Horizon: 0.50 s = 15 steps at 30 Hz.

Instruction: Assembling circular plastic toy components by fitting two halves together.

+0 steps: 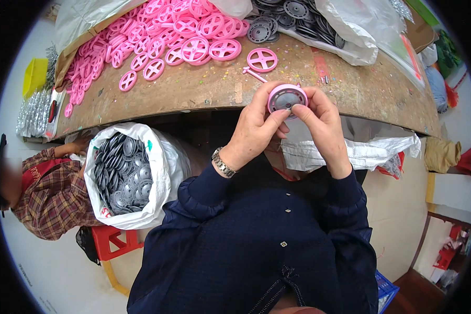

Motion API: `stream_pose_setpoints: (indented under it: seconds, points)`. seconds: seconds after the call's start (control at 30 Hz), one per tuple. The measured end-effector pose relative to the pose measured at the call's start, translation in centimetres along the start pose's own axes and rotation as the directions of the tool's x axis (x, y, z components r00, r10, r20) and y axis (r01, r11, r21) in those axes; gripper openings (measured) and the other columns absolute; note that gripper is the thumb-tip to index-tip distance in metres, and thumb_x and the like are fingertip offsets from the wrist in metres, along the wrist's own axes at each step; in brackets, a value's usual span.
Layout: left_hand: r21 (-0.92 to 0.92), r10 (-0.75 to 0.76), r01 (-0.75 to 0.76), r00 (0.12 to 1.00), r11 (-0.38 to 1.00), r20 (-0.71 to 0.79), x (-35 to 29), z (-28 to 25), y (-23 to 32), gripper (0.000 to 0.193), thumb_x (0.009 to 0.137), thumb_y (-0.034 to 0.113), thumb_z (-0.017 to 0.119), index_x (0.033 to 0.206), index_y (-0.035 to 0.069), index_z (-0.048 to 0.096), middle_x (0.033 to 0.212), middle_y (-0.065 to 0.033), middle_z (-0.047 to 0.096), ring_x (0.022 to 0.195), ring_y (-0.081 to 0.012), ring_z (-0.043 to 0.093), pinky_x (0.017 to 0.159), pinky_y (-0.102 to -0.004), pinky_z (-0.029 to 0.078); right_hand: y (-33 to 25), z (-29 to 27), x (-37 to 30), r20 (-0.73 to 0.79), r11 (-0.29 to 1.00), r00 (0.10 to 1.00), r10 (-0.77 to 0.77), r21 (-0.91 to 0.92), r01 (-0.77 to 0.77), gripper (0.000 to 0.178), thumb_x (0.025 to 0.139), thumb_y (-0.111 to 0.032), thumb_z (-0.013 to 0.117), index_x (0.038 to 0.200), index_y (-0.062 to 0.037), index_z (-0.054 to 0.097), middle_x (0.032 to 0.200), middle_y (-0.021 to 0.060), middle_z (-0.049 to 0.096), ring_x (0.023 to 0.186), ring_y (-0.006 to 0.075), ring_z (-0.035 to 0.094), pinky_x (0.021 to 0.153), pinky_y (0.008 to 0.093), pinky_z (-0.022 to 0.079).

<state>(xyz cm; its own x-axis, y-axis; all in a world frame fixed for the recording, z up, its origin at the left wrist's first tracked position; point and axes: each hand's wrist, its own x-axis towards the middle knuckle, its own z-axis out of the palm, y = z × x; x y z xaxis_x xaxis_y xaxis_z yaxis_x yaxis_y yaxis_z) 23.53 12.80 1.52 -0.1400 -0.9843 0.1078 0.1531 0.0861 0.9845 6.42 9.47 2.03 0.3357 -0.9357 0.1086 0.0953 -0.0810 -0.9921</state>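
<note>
Between my two hands, over the front edge of the wooden table, is a toy wheel [286, 98] with a pink rim and a grey hubcap disc set in it. My left hand [257, 123] grips its left side, the thumb pressed near the hub. On the other side my right hand [322, 123] holds it too, its thumb tip on the grey face. Fingers behind the wheel are partly hidden. Just beyond lie a loose pink spoked wheel [262, 60] and a thin pink rod [255, 74].
A heap of pink wheels [157, 42] covers the table's far left. Grey discs [298, 13] spill from a plastic bag behind. A white sack [165, 172] of grey discs stands at my left, beside a red stool [115, 242] and a person in a plaid shirt [55, 193].
</note>
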Motion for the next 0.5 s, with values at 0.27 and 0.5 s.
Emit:
stream_pose_setpoints:
  seconds: [0.27,0.5]
  points:
    - [0.184,0.044,-0.050,0.998,0.982,0.035,-0.5,-0.1,0.0,0.048,0.095,0.002,0.057,0.140,0.004,0.041,0.100,-0.0070,0.062,0.067,-0.0087,0.062,0.055,-0.0226,0.054,-0.1,0.5,-1.0,-0.020,0.972,0.995,-0.095,-0.217,0.089,0.018,0.091,-0.004,0.063,0.108,0.0004,0.061,0.095,0.0019,0.064,0.087,0.0083,0.058,0.079,0.0245,0.048]
    - [0.350,-0.006,-0.034,0.994,0.936,0.113,-0.1,0.3,-0.5,0.051,0.092,0.000,0.059,0.141,0.006,0.043,0.093,-0.0079,0.063,0.063,-0.0094,0.060,0.054,-0.0242,0.051,0.7,-0.7,-1.7,-0.001,0.982,1.000,-0.004,-0.188,0.004,0.016,0.096,-0.008,0.058,0.109,0.0008,0.060,0.097,0.0004,0.063,0.089,0.0072,0.057,0.081,0.0232,0.046]
